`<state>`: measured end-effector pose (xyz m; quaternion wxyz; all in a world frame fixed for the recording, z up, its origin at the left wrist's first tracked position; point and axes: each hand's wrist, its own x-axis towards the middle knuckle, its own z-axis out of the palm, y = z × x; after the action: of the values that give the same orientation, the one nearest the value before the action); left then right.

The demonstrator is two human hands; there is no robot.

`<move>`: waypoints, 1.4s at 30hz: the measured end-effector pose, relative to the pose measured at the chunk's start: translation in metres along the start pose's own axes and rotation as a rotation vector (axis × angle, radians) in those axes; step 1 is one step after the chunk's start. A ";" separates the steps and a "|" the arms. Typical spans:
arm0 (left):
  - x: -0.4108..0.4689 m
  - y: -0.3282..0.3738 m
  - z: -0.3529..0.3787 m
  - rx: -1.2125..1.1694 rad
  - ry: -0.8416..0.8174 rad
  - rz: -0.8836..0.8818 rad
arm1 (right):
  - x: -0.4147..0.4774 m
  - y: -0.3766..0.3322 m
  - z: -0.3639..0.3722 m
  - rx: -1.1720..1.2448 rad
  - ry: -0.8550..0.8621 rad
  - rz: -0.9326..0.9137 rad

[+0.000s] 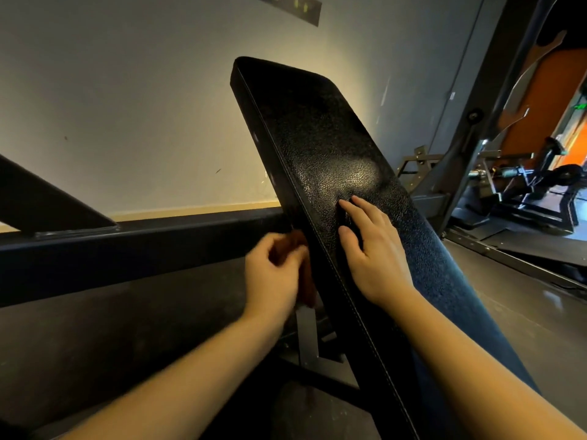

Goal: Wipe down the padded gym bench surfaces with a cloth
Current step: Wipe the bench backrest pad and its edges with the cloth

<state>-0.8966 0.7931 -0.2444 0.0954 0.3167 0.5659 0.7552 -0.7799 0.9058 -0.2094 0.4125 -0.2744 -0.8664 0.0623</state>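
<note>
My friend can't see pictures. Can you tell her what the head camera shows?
The left hand grips a brown cloth against the side edge of a tilted black pad, and the right hand lies flat on the pad's top. A pale wall is behind, with gym machines on the right.

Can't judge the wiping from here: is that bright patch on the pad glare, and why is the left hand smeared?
Head view: the bright patch on the bench pad, just above the right hand, looks like light glare on the grained black cover. Head view: the left hand and the brown cloth it grips at the pad's side are motion-blurred; the right hand is sharp.
</note>
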 end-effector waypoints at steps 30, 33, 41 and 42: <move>0.073 0.018 -0.022 0.227 0.099 0.300 | -0.001 0.005 -0.002 0.084 0.009 0.007; 0.070 0.014 -0.021 0.116 0.033 0.216 | -0.002 0.004 -0.002 0.083 0.008 0.006; 0.061 0.020 -0.018 0.202 0.036 0.199 | -0.001 0.004 -0.001 0.084 0.022 0.013; 0.049 0.020 -0.018 0.211 0.008 0.240 | 0.000 0.004 -0.001 0.085 0.026 0.010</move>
<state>-0.9411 0.7966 -0.2113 -0.0318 0.3873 0.6005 0.6989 -0.7773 0.9087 -0.2101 0.4347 -0.2619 -0.8562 0.0973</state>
